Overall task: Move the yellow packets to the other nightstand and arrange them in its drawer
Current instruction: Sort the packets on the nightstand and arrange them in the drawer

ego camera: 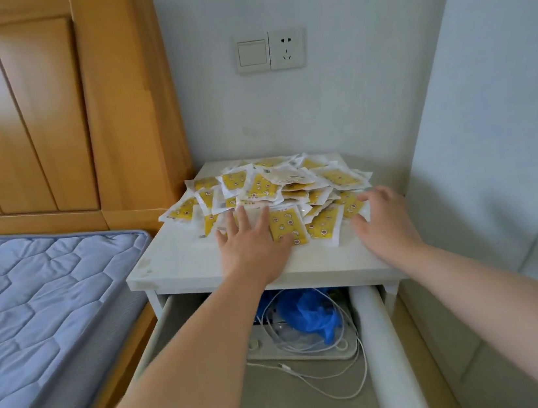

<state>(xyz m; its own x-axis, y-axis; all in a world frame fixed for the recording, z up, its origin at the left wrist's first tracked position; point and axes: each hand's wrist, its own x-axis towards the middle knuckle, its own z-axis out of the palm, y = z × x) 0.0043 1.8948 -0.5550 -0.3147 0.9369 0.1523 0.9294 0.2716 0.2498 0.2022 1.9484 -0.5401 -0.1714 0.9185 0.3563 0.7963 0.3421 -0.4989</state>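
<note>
Head view, nearest first: the nightstand's drawer (375, 344) stands pulled out below the person's forearms. It holds a crumpled blue plastic bag (309, 311), tangled white cables (322, 381) and a flat white device under them. Above it, on the white nightstand top (179, 260), the left hand (252, 243) lies palm down. Its fingers are straight and spread, and the fingertips press on the near edge of the pile, gripping nothing. The right hand (382, 219) rests at the pile's near right corner, its fingers loosely bent over the packets and not closed round any.

The yellow packets (275, 185) lie in a loose, overlapping heap across the middle and back of the top, a few jutting past its left edge. A blue quilted mattress (32, 286) sits to the left, with a wooden headboard (43, 113) behind it. On the wall above the nightstand are a light switch (252, 53) and a socket (286, 49), side by side.
</note>
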